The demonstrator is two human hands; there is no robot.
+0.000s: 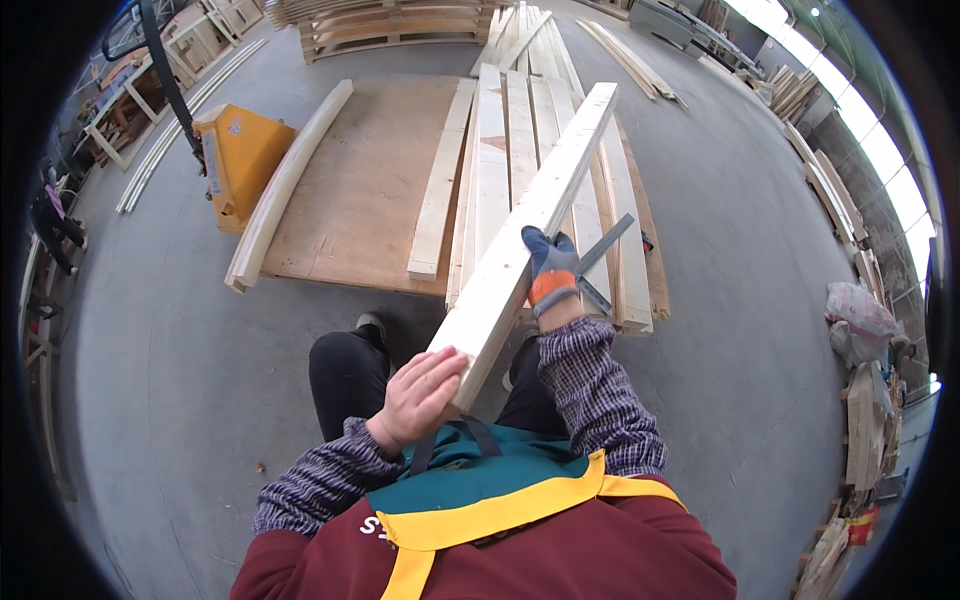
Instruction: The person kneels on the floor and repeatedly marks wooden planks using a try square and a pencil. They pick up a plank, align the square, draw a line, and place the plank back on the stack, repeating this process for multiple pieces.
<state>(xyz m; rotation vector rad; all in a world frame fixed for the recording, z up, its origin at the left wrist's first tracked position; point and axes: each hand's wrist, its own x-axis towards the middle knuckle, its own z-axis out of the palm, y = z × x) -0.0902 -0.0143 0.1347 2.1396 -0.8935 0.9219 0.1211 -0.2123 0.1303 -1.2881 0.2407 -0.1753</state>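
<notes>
A long, pale wooden beam (518, 243) slants up and away from my lap, its far end raised over the other boards. My bare left hand (418, 395) grips its near end, fingers laid together across the top face. Farther along, my right hand (550, 262), in a dark blue glove with an orange band, holds the beam's right side; its thumb and some fingers are partly hidden. A metal carpenter's square (607, 242) juts out to the right from beside the gloved hand. Whether that hand also grips the square I cannot tell.
Several boards (490, 200) lie lengthwise on a brown plywood sheet (335, 190) ahead. A separate timber (292, 185) rests on its left edge, beside a yellow pallet jack (243, 160). Stacked pallets (385, 25) stand behind. Plastic bags (860, 322) and offcuts line the right wall.
</notes>
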